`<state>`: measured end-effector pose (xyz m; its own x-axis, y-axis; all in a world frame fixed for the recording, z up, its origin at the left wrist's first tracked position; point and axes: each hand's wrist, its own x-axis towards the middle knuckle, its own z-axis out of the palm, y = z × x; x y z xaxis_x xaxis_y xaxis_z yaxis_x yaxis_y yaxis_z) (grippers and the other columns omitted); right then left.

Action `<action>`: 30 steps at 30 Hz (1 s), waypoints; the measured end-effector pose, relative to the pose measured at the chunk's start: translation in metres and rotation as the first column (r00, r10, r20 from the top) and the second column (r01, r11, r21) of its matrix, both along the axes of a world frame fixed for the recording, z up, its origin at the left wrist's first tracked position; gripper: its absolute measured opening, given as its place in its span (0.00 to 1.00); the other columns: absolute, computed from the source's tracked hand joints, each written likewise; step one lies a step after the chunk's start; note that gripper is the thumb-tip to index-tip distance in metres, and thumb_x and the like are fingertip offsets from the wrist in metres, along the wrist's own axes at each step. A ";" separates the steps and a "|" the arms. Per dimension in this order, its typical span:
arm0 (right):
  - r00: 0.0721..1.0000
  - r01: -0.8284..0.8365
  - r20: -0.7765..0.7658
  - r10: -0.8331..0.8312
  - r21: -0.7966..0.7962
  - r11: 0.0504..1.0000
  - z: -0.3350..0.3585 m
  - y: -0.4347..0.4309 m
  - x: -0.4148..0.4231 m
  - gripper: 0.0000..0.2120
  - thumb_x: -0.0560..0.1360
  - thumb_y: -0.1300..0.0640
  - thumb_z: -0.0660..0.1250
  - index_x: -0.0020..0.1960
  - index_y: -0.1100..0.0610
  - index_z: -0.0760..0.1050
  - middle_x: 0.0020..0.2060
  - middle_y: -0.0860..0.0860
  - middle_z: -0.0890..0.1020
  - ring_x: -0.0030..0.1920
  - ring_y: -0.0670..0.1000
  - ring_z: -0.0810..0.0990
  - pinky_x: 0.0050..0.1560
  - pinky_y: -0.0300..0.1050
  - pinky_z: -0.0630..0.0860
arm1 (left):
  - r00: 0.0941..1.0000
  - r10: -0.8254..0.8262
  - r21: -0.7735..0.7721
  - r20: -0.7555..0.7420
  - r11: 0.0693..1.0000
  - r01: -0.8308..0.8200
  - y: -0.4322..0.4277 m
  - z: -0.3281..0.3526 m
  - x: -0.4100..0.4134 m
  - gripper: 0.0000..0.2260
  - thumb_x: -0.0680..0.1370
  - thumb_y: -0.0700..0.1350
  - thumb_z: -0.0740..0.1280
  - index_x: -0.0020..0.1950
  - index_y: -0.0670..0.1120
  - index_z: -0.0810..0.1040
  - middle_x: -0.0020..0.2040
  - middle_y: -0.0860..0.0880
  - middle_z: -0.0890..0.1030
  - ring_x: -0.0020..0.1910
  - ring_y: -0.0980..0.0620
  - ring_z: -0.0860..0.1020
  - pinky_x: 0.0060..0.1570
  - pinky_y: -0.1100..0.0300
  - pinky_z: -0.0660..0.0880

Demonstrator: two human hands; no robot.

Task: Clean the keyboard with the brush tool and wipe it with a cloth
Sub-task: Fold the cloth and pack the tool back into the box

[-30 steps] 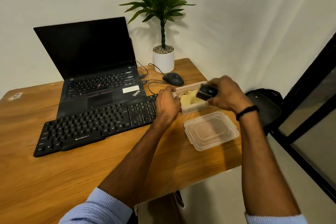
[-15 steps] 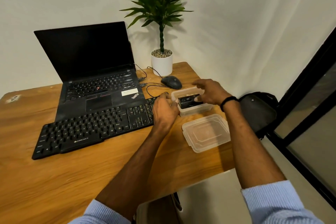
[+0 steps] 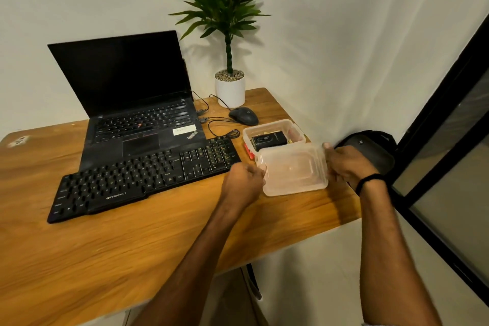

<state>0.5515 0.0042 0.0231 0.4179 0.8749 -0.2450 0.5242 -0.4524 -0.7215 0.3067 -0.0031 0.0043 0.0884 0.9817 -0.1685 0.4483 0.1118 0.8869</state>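
Observation:
A black keyboard (image 3: 143, 177) lies on the wooden table (image 3: 132, 254) in front of an open laptop (image 3: 137, 103). To its right stands a clear plastic box (image 3: 296, 128) with a black brush tool (image 3: 268, 139) lying inside it on something yellowish. Just in front of the box, both my hands hold the clear plastic lid (image 3: 293, 169) lifted and tilted. My left hand (image 3: 244, 182) grips its left edge. My right hand (image 3: 346, 164) grips its right edge.
A black mouse (image 3: 243, 115) and its cables lie behind the box, next to a white potted plant (image 3: 229, 87). A black bag (image 3: 367, 151) sits past the table's right edge by a dark window frame. The wall stands close behind.
My right hand put the black brush tool into the box and let go. Both hands then took the lid by its ends and lifted it off the table.

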 end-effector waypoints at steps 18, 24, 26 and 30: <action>0.996 0.093 -0.051 -0.079 0.390 0.916 -0.006 0.091 -0.041 0.11 0.76 0.64 0.66 0.57 0.59 0.80 0.56 0.53 0.82 0.58 0.53 0.79 0.58 0.37 0.71 | 0.967 0.198 0.344 -0.160 0.929 -0.133 0.079 0.019 0.018 0.16 0.83 0.47 0.68 0.66 0.39 0.79 0.59 0.42 0.83 0.55 0.45 0.82 0.48 0.59 0.80; 0.969 0.226 -0.174 -0.177 0.326 0.918 -0.029 0.093 -0.041 0.14 0.75 0.54 0.71 0.59 0.58 0.79 0.58 0.54 0.81 0.59 0.56 0.79 0.62 0.49 0.75 | 0.973 0.177 0.261 -0.149 0.956 -0.133 0.086 0.000 0.016 0.20 0.81 0.44 0.70 0.72 0.41 0.74 0.67 0.43 0.80 0.59 0.46 0.81 0.55 0.54 0.81; 0.931 0.307 -0.286 -0.228 0.273 0.912 -0.029 0.094 -0.039 0.15 0.73 0.53 0.74 0.57 0.58 0.80 0.57 0.54 0.82 0.58 0.57 0.79 0.62 0.52 0.76 | 0.977 0.208 0.196 -0.051 0.961 -0.194 0.085 0.000 0.016 0.21 0.81 0.43 0.71 0.73 0.42 0.73 0.67 0.43 0.80 0.56 0.48 0.82 0.52 0.55 0.82; 0.877 0.352 -0.406 -0.257 0.181 0.918 -0.019 0.094 -0.038 0.07 0.69 0.53 0.77 0.41 0.54 0.80 0.46 0.52 0.84 0.47 0.55 0.82 0.54 0.54 0.81 | 0.964 0.261 0.115 0.059 0.957 -0.266 0.088 -0.002 0.016 0.23 0.78 0.45 0.74 0.72 0.47 0.74 0.63 0.44 0.82 0.53 0.44 0.85 0.51 0.44 0.84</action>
